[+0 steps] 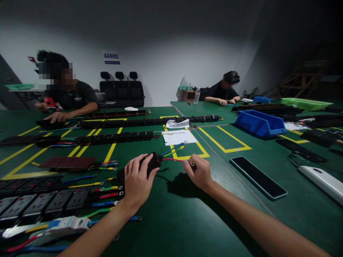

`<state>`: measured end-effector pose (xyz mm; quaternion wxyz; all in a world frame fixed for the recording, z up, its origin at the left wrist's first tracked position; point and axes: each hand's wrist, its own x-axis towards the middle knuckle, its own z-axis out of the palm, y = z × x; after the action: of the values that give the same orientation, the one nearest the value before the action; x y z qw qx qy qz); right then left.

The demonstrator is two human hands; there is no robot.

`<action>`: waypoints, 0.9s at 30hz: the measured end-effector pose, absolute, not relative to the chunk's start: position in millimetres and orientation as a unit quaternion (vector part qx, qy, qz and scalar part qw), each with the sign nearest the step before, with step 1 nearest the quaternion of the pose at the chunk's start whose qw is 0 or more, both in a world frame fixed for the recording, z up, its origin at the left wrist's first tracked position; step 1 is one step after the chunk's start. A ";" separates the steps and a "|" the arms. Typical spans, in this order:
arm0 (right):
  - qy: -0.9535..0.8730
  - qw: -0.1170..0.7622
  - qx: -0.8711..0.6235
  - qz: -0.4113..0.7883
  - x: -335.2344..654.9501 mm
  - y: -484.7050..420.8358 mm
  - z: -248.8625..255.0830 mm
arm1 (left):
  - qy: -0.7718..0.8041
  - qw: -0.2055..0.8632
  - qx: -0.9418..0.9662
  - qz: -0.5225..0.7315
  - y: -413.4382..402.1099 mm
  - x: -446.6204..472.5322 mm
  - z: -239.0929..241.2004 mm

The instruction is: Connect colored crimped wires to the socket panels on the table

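Left hand (139, 180): clamped on black socket strip (154, 160) | Right hand (200, 172): apart from it, pinching red wire (173, 159) | Place: strip sits well in from far edge of desk (171, 225) | Risk: tugging too hard could pull wire out

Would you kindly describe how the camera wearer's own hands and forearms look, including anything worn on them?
The left hand and right hand are both ungloved. The left forearm and right forearm are bare as far as the picture shows, with no sleeve in view. No watch or bracelet shows at either wrist, and I can make out no rings.
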<state>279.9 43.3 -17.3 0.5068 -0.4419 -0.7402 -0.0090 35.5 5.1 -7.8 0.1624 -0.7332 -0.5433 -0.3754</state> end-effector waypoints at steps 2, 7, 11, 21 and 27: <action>-0.719 0.519 -0.462 0.026 280.2 46.2 -15.9 | -0.541 0.164 -0.736 -0.374 5.0 35.3 -8.0; -0.691 0.515 -0.496 0.111 281.7 55.1 -18.4 | -0.538 0.168 -0.741 -0.366 3.8 35.3 -8.0; -0.689 0.493 -0.508 0.152 283.2 60.6 -21.7 | -0.537 0.164 -0.741 -0.368 4.2 36.4 -8.0; -0.734 0.533 -0.421 -0.027 280.6 49.0 -20.7 | -0.538 0.169 -0.739 -0.369 5.3 35.4 -9.1; -0.796 0.505 -0.325 -0.076 280.9 39.8 -16.1 | -0.538 0.163 -0.739 -0.371 5.4 36.0 -9.1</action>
<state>280.9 39.8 -16.1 0.5045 -0.3252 -0.7962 -0.0756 36.0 5.4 -9.1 0.1626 -0.7395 -0.5378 -0.3708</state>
